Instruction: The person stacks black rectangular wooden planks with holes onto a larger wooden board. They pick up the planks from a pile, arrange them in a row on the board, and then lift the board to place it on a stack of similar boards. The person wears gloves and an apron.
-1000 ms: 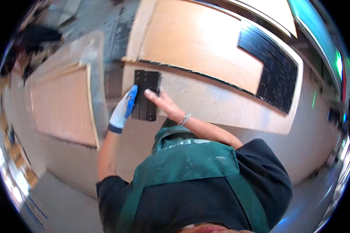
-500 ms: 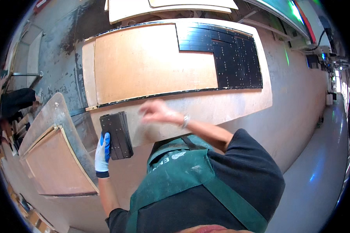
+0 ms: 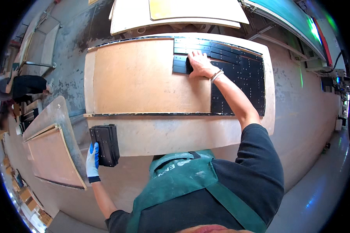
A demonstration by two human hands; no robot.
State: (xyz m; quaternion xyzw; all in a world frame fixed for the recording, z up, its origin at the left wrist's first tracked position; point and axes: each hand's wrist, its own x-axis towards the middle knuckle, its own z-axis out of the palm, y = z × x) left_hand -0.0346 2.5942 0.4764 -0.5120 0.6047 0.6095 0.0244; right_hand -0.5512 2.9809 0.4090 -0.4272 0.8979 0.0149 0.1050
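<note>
Two hands are spread well apart in the frame. The left hand point(image 3: 92, 161), in a white and blue glove at lower left, grasps the left side of a stack of black strips point(image 3: 105, 145), its thumb lying along the edge. The stack sits at the near left corner of a pale table point(image 3: 175, 134), partly overhanging it.

The right hand point(image 3: 201, 65), wearing a bracelet point(image 3: 217, 76) at the wrist, is at upper centre, its fingers over a black strip point(image 3: 179, 64); I cannot tell whether they clasp it or only press on it. That strip lies on a wooden panel point(image 3: 132, 77), at the left end of the laid black strips point(image 3: 243, 83) filling the panel's right part. Dark edging point(image 3: 151, 114) runs along the panel's lower side.

A second panel point(image 3: 56, 157) leans at lower left; another person point(image 3: 29, 86) is at far left.
</note>
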